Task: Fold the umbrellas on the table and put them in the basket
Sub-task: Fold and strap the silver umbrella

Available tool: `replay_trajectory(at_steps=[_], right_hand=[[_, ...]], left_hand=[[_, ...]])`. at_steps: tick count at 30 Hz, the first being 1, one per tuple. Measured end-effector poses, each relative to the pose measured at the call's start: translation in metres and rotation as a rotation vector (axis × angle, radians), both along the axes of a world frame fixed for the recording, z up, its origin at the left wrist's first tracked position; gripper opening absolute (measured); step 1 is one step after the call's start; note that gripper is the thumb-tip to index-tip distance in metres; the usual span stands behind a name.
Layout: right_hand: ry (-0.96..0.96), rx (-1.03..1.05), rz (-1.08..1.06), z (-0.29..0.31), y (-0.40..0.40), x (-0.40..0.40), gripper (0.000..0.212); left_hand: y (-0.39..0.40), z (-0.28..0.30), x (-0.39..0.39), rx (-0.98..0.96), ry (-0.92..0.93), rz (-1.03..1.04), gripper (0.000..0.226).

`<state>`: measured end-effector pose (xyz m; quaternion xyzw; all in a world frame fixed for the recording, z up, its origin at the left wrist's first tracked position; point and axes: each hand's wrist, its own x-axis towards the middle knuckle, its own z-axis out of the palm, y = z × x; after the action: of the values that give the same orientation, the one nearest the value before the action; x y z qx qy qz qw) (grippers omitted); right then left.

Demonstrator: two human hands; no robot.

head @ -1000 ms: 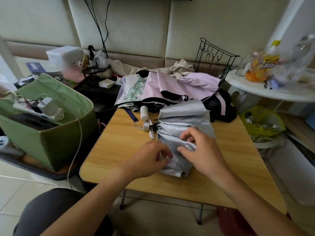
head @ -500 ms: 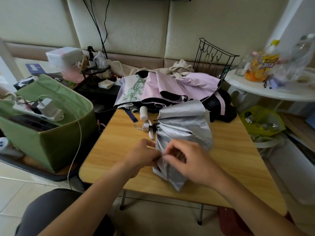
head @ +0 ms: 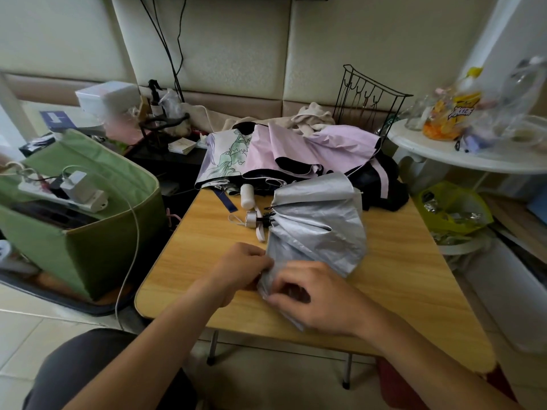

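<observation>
The silver umbrella (head: 316,229) lies on the wooden table (head: 399,279), its near end between both hands. The left hand (head: 236,272) pinches the fabric's left edge with curled fingers; the right hand (head: 313,297) grips the bunched cloth from the right, fingers curled.

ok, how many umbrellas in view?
2, maybe more. Silver umbrella mid-table, both hands pinching its near end. Pink umbrella at the table's far edge; the dark fabric beside it may be another.
</observation>
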<state>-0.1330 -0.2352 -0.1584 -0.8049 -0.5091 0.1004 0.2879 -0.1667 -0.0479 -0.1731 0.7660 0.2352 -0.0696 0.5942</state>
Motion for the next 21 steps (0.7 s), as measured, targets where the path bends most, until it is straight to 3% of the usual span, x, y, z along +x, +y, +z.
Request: replay_trajectory(at_steps=[2, 5, 8, 10, 14, 18, 21], right_hand=[[-0.015, 0.031, -0.097, 0.003, 0.000, 0.001, 0.036], [-0.067, -0.173, -0.138, 0.003, 0.000, -0.005, 0.052], [-0.163, -0.226, -0.156, -0.003, 0.003, -0.010, 0.035], [-0.152, -0.168, -0.176, -0.003, 0.003, -0.008, 0.028], [-0.085, -0.126, -0.182, -0.001, 0.000, -0.004, 0.025], [-0.077, -0.131, -0.152, -0.009, 0.002, -0.002, 0.022], [-0.068, -0.149, -0.151, -0.012, 0.003, -0.003, 0.020]], left_hand=[[0.002, 0.002, -0.003, 0.073, -0.012, -0.009, 0.020], [0.001, 0.011, -0.007, 0.015, -0.005, -0.004, 0.025], [0.001, 0.016, -0.008, -0.042, 0.017, 0.014, 0.028], [0.004, 0.017, -0.008, 0.041, 0.016, -0.036, 0.026], [0.007, 0.016, -0.011, 0.168, 0.042, -0.182, 0.046], [0.005, 0.014, -0.017, 0.286, 0.019, -0.155, 0.035], [0.003, 0.015, -0.031, 0.269, -0.010, -0.135, 0.027]])
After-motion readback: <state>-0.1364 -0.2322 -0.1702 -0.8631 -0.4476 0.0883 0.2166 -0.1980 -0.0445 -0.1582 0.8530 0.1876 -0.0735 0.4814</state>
